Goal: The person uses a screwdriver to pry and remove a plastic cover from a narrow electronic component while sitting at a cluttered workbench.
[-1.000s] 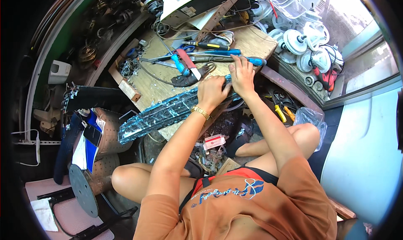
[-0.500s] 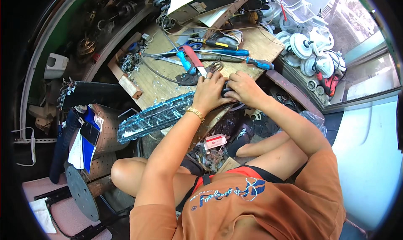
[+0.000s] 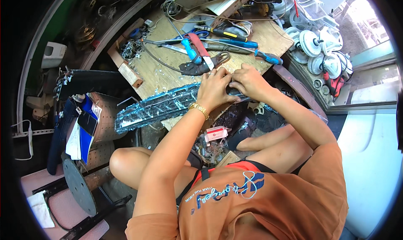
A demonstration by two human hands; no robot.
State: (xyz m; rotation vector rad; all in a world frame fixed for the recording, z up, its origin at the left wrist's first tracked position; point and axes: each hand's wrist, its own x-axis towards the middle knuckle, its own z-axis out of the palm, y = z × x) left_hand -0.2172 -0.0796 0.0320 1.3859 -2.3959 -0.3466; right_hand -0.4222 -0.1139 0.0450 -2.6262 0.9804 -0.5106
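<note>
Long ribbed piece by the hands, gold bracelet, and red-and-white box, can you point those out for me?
Long ribbed piece (image 3: 158, 105), head view: middle of its exposed ribbed face.
Gold bracelet (image 3: 200, 110), head view: its band across the wrist.
Red-and-white box (image 3: 215, 134), head view: middle of its visible side.

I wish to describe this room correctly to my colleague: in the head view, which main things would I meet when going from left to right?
White cable, white box, blue folder, black ribbed strip, red tool. Overlapping things are left out.
</note>
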